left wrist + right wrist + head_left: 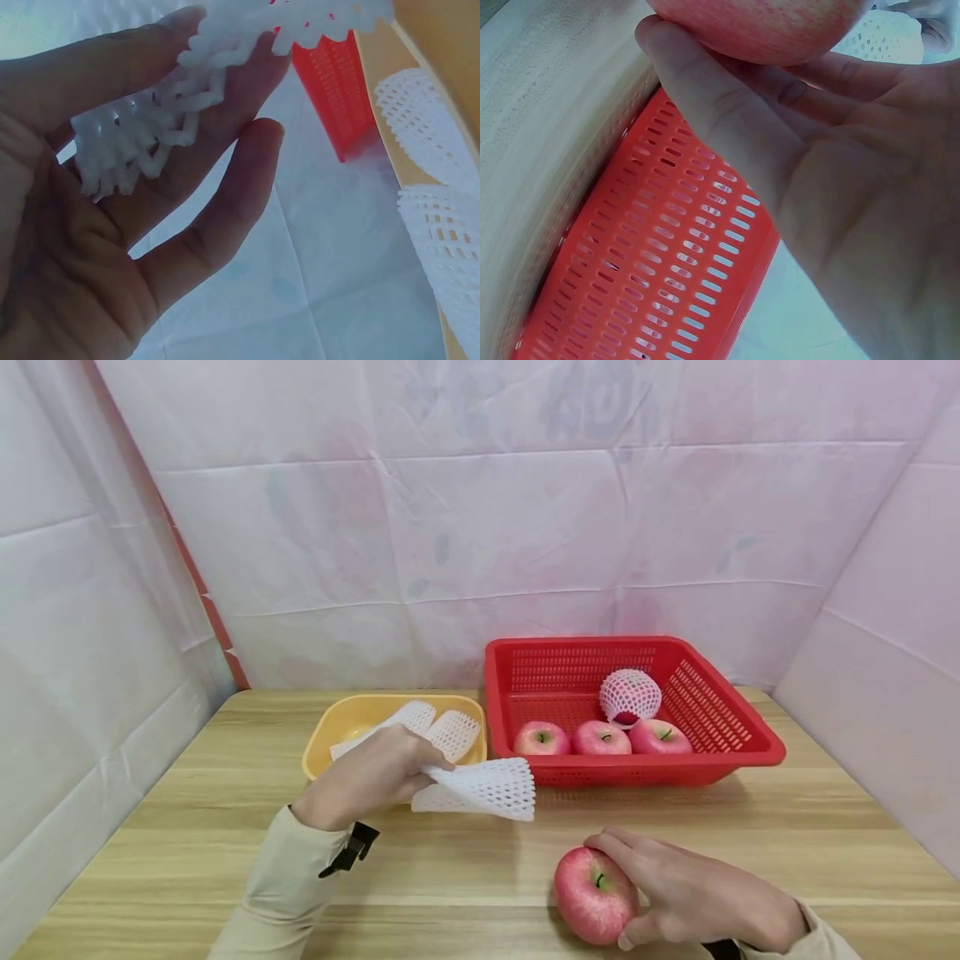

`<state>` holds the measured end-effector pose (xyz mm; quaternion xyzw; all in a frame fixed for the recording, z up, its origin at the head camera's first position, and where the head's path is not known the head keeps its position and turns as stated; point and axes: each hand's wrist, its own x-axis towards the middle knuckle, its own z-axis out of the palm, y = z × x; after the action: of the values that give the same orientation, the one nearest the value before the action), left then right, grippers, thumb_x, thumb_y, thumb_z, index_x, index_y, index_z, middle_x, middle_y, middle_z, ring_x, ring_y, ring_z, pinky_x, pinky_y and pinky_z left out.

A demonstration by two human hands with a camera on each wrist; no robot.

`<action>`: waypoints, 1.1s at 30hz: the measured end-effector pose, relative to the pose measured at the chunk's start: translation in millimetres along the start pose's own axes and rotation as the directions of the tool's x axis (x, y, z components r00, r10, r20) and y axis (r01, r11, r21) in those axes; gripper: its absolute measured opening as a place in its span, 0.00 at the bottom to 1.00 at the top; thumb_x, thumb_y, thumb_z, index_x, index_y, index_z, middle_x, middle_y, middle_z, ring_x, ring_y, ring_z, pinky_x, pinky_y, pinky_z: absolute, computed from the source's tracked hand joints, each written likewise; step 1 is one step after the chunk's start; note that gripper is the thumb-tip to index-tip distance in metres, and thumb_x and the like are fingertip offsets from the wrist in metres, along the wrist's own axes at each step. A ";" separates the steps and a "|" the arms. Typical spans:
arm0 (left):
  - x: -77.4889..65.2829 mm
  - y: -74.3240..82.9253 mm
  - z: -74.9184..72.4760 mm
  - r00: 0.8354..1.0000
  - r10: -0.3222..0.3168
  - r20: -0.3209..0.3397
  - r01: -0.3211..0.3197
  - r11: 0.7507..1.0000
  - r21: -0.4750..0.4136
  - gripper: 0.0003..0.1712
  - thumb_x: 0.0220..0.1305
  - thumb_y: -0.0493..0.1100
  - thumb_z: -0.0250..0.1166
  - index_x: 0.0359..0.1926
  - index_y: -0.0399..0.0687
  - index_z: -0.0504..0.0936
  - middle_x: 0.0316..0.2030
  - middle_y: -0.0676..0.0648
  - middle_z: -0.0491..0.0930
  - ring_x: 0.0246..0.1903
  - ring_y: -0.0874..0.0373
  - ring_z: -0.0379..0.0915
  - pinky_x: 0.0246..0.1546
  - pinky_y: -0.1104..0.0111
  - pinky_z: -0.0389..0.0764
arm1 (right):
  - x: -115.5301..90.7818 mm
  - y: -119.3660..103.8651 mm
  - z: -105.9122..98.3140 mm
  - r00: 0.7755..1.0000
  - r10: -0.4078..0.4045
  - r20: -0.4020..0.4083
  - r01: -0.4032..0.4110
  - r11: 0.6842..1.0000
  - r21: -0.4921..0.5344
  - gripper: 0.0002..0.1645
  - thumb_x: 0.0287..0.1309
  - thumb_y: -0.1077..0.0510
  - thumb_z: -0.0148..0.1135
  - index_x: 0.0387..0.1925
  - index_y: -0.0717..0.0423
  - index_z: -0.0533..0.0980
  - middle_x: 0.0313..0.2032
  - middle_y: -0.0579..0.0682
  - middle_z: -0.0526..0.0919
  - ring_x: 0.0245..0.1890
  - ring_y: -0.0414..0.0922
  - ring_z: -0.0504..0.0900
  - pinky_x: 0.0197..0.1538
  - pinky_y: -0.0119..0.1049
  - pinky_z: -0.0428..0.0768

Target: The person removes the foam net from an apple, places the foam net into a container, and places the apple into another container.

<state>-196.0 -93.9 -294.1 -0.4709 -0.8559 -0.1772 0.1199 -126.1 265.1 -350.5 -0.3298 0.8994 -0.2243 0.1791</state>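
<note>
My left hand (375,775) pinches a white foam fruit net (491,787) between thumb and fingers, just in front of the yellow basin (318,735). The net hangs flattened, its mesh end pointing right; the left wrist view shows the pinched foam net (142,127) up close. On the table at front right lies a bare red apple (595,897), stem showing. My right hand (686,889) holds it from the right, thumb at the near side and fingers over the far side. In the right wrist view the apple (765,26) sits against the fingers.
The yellow basin holds foam nets (453,735). Right of it stands a red plastic basket (645,770) with three bare apples (602,739) along its near side and one net-wrapped apple (630,695) behind them. White sheets (487,527) enclose the back and sides of the table.
</note>
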 end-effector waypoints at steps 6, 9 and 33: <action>-0.2 -1.8 1.0 1.000 -0.014 -0.021 0.015 1.000 0.005 0.10 0.52 0.28 0.77 0.37 0.40 0.91 0.33 0.48 0.89 0.30 0.62 0.82 0.35 0.72 0.83 | 0.9 0.1 -0.1 1.000 0.011 0.003 -0.011 1.000 -0.005 0.45 0.44 0.45 0.81 0.62 0.48 0.69 0.52 0.38 0.72 0.47 0.36 0.73 0.46 0.34 0.82; -0.7 -3.1 1.6 0.999 -0.025 -0.034 0.025 1.000 0.013 0.09 0.52 0.29 0.77 0.37 0.39 0.91 0.34 0.47 0.89 0.32 0.60 0.83 0.36 0.71 0.84 | 0.3 0.2 0.4 1.000 0.009 -0.001 -0.009 1.000 -0.012 0.45 0.43 0.45 0.81 0.62 0.48 0.69 0.52 0.37 0.72 0.47 0.36 0.72 0.46 0.34 0.82; -9.1 -27.3 -1.9 0.964 -0.129 -0.234 0.152 0.985 0.084 0.07 0.54 0.31 0.77 0.35 0.41 0.90 0.29 0.50 0.87 0.19 0.66 0.65 0.23 0.71 0.74 | 0.6 1.3 2.9 1.000 0.001 -0.016 -0.001 0.999 -0.038 0.46 0.42 0.44 0.81 0.62 0.49 0.69 0.52 0.37 0.72 0.47 0.36 0.72 0.47 0.35 0.81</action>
<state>-214.2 -115.2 -301.0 -0.3787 -0.8756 -0.1944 0.2282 -125.8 264.8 -353.7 -0.3308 0.9051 -0.2096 0.1656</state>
